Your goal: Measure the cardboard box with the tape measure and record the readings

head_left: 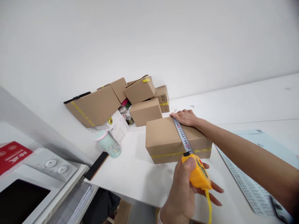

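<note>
A brown cardboard box (161, 133) with a strip of yellow tape along its near side stands on the white table. My left hand (179, 193) grips a yellow tape measure (198, 171) at the box's near edge, thumb on the case and some fingers stretched out beyond it. The metal tape blade (182, 135) runs out of the case across the box top, its numbers facing up. My right hand (185, 117) rests at the far top edge, its fingers closed over the blade's end, which they hide. A yellow strap hangs from the case.
Several cardboard boxes (142, 90) are stacked against the wall. A mint tumbler (108, 144) and a black flat object (97, 165) stand left of the box. A microwave (28, 186) is at lower left; a pale printed mat (252, 168) lies under my right forearm.
</note>
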{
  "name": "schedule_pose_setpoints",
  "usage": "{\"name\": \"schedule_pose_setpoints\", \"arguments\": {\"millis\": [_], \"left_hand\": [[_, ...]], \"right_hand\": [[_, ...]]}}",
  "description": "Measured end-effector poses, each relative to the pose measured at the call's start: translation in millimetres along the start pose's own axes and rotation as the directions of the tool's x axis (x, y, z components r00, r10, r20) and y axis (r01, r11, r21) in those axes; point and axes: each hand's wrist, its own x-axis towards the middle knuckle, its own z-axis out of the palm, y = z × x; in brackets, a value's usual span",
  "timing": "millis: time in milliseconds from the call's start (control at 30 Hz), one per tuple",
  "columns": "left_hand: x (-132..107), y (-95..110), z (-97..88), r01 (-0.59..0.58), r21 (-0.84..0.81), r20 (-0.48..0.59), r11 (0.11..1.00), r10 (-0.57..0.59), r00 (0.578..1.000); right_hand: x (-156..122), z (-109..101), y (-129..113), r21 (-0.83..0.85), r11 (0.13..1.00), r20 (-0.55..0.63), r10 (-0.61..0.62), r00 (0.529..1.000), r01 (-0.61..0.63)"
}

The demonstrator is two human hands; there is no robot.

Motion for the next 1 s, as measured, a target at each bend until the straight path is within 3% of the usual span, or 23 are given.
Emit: {"name": "schedule_pose_setpoints", "arguments": {"millis": [100,167,267,300,367,433,500,567,633,733,833,933,1000], "left_hand": [[-12.3,-2.5,-9.7,-0.063,0.034,-0.003,0.997,0.063,0.998],[-27.2,-2.1,-27.9,-0.182,0.111,-0.056,0.977,0.189,0.980],[-47.5,3.2,-71.2,-0.331,0.333,-0.189,0.883,0.406,0.894],[-51.1,5.4,-87.1,-0.332,0.399,-0.226,0.854,0.443,0.868],[-52.0,8.4,-115.4,-0.292,0.466,-0.310,0.835,0.463,0.831],[-46.8,8.8,-134.6,-0.256,0.454,-0.367,0.853,0.441,0.819],[-39.8,8.8,-143.2,-0.254,0.405,-0.363,0.878,0.409,0.837],[-35.1,13.0,-143.2,-0.270,0.365,-0.311,0.891,0.391,0.867],[-33.3,24.2,-138.1,-0.318,0.351,-0.240,0.881,0.413,0.878],[-32.6,49.3,-126.2,-0.424,0.346,-0.135,0.837,0.492,0.860],[-31.4,66.2,-111.4,-0.464,0.369,-0.103,0.805,0.532,0.841],[-31.0,58.4,-95.4,-0.473,0.379,-0.091,0.796,0.540,0.837],[-30.1,39.9,-85.5,-0.447,0.317,-0.007,0.837,0.473,0.881]], "right_hand": [[-8.6,-12.9,-3.5,0.014,1.000,-0.128,-0.005,0.992,0.007],[-21.3,-26.9,1.3,0.038,0.999,-0.248,0.019,0.969,-0.010],[-52.6,-45.7,21.9,0.216,0.963,-0.376,0.232,0.897,-0.159],[-65.7,-48.8,31.0,0.297,0.928,-0.361,0.328,0.873,-0.225],[-92.9,-48.7,48.1,0.338,0.891,-0.279,0.401,0.873,-0.302],[-118.0,-42.2,59.5,0.343,0.876,-0.134,0.401,0.906,-0.337],[-137.2,-34.8,61.8,0.363,0.880,-0.028,0.338,0.941,-0.305],[-148.5,-32.6,55.2,0.357,0.902,-0.016,0.265,0.964,-0.242],[-151.9,-38.2,43.0,0.309,0.931,-0.077,0.226,0.971,-0.192],[-145.5,-55.5,22.8,0.222,0.962,-0.182,0.200,0.963,-0.158],[-131.1,-67.7,8.4,0.130,0.974,-0.251,0.213,0.944,-0.185],[-113.7,-69.5,1.5,0.037,0.991,-0.359,0.134,0.924,-0.129],[-102.0,-69.2,-0.1,0.019,0.999,-0.382,0.046,0.923,-0.042]]}}
